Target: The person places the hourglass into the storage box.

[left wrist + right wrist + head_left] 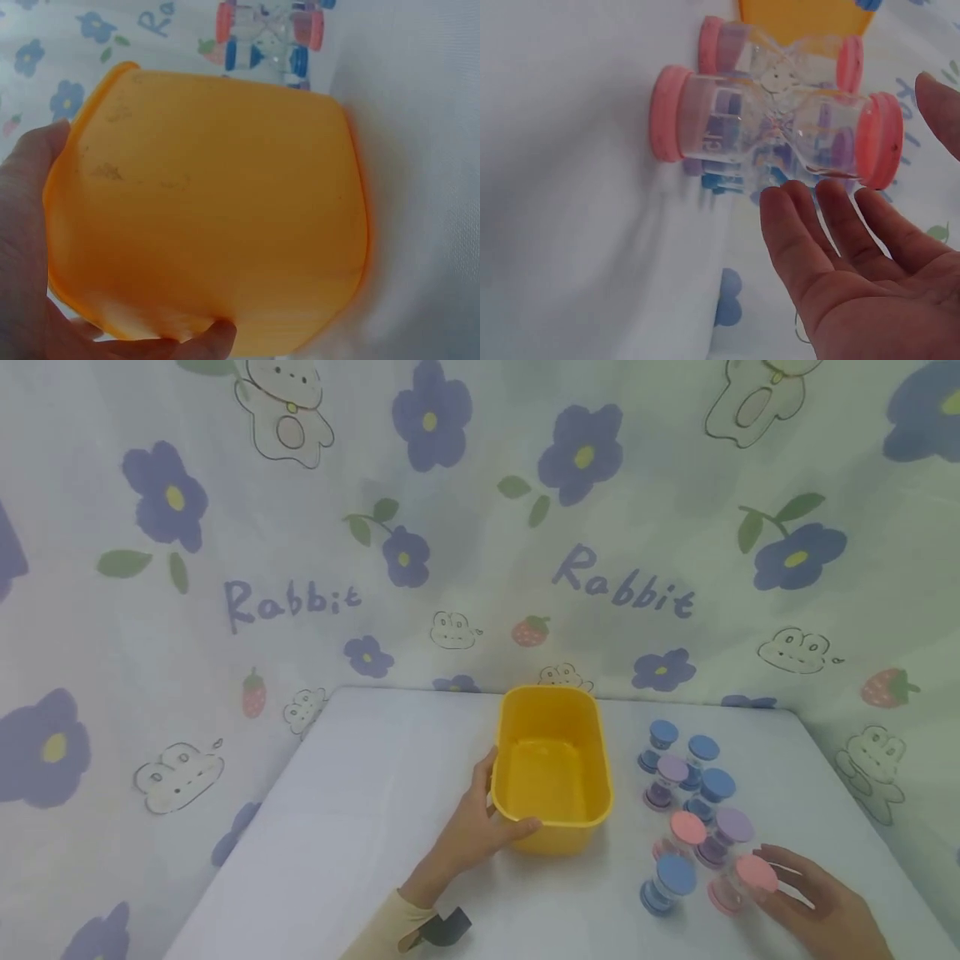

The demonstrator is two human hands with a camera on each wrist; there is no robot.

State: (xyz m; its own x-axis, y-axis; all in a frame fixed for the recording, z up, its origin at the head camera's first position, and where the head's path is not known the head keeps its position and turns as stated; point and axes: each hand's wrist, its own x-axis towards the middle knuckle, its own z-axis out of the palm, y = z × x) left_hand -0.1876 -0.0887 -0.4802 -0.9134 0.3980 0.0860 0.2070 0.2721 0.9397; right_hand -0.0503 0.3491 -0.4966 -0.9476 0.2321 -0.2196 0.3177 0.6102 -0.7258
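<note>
A deep yellow plastic bin (551, 837) stands on the white table. My left hand (476, 831) grips its near left corner, with the thumb over the rim and the fingers along the outer wall (217, 195). At the right, my right hand (821, 897) is around the far side of a pink-capped hourglass (727, 893). Its fingers are extended and spread, with the thumb apart from them, and they do not close on the glass (780, 127). Right behind that one stands a second pink-capped hourglass (687, 829).
A blue-capped hourglass (667, 883) stands nearest the front. Farther back are two purple-capped hourglasses, one of them here (671, 770), and several blue ones, such as this hourglass (663, 733). A patterned curtain (465, 527) rises behind the table.
</note>
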